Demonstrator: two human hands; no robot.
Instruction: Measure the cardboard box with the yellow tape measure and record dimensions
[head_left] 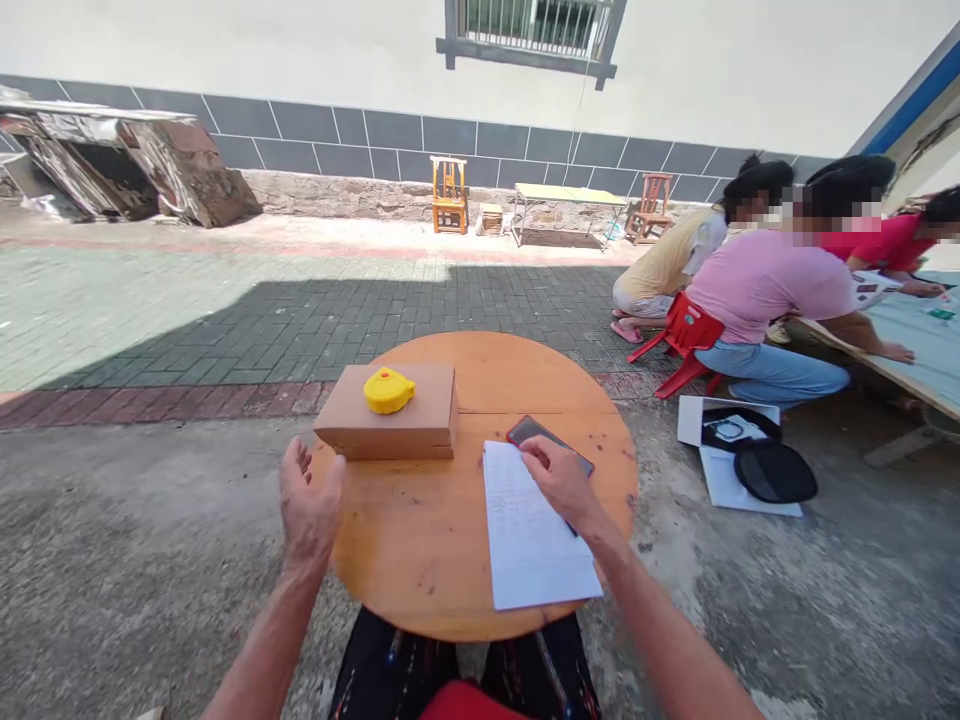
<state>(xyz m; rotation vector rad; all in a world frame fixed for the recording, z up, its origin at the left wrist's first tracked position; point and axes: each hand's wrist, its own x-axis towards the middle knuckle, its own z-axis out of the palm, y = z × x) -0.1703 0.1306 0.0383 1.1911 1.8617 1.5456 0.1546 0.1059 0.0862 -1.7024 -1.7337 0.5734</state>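
A round wooden table (397, 560) stands in front of me. On its left part lies a brown cardboard box (390, 438), topped by a yellow tape measure (388, 391). My left hand (309, 500) is beside the box's front left corner, thumb apart from the curled fingers, holding nothing. White paper sheets (525, 550) with faint print lie on the right of the table. Over their upper part is my right hand (559, 478), its fingers bent together; whatever they may hold is hidden. A dark smartphone (536, 430) lies just behind that hand, partly covered by it.
On the right, several people sit or crouch by a pale-topped table (930, 340), one on a red plastic chair (686, 325). An open white box (694, 420) and a black case (776, 472) lie on the ground. Wooden chairs and a folding table (566, 193) line the far wall.
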